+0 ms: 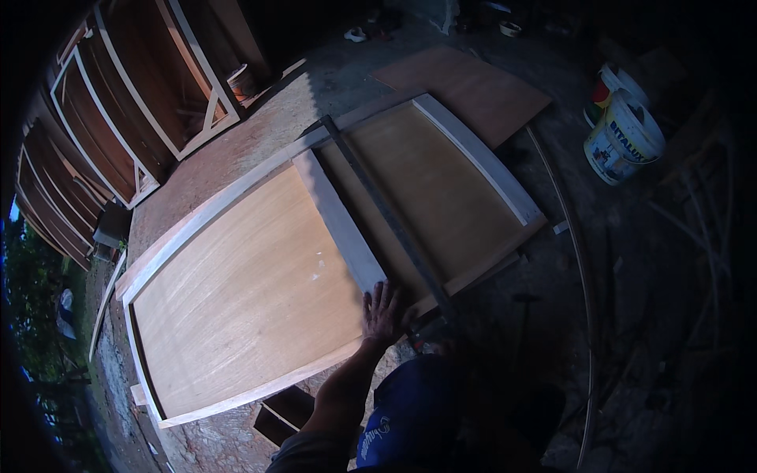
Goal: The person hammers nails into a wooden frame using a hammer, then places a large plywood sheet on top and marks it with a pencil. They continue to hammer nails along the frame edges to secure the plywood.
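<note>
My left hand (382,315) lies flat, fingers spread, on the near end of the pale middle rail (339,217) of a large wooden door panel (260,389). The panel lies flat, with thin plywood (236,292) set inside its frame. Just right of this rail, a long dark metal bar, like a bar clamp (386,209), runs across the panel from the far edge to the near one. Its near end fades into shadow beside my left hand. Deep shadow there hides my right hand's shape and fingers.
A plywood sheet (465,91) lies beyond the panel. White buckets (623,142) stand at the far right. Wooden frames (185,150) lean at the far left. A long thin strip (582,260) curves along the right side. Blue cloth (414,410) shows at the lower edge.
</note>
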Available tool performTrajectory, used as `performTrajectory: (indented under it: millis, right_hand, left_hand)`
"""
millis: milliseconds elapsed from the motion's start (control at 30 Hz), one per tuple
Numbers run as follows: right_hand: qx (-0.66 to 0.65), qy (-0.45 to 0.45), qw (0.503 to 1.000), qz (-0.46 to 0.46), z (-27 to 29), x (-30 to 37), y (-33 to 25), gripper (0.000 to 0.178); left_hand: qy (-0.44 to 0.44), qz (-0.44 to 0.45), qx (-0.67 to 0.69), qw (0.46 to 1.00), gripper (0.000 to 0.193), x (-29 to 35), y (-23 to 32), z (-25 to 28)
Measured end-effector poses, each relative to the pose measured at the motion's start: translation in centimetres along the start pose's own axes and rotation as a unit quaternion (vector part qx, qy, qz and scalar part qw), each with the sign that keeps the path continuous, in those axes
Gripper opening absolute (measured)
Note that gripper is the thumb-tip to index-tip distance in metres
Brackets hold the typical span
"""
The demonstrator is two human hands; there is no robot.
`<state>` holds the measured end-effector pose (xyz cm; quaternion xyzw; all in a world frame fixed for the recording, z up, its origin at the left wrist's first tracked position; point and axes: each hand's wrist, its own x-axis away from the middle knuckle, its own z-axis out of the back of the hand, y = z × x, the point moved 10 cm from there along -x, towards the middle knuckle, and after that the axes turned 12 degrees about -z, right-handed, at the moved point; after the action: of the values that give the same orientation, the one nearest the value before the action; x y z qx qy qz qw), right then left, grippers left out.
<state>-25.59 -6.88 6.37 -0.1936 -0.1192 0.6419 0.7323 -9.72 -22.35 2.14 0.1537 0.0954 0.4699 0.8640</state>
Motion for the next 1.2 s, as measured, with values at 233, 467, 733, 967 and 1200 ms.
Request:
performTrajectory:
  millis: [233, 467, 733, 967, 1200]
  right_hand:
    - [-0.082, -0.139, 0.944, -0.289, -0.2, -1.3, 10.7, 0.063]
    - [-0.176, -0.242, 0.916, -0.267, -3.6, -0.2, 11.7, 0.061]
    - [-0.395, -0.33, 0.782, -0.352, 5.2, -4.0, 9.1, 0.022]
    - [-0.464, -0.309, 0.736, -0.385, 8.8, -2.1, 6.4, 0.023]
    - [-0.502, -0.212, 0.714, -0.439, 13.6, 3.6, 9.2, 0.024]
  left_hand:
    - [-0.045, 0.013, -0.008, 0.999, 0.076, -0.2, 0.8, -1.0]
    - [0.044, 0.012, 0.085, 0.995, 0.065, 0.8, -1.7, -1.0]
    - [0.058, -0.001, 0.087, 0.995, 0.063, 0.8, -2.1, -0.8]
    - [0.06, -0.031, 0.064, 0.996, 0.067, 0.9, -1.4, -1.6]
    - [0.047, 0.002, 0.06, 0.997, 0.067, 0.5, -1.4, -1.3]
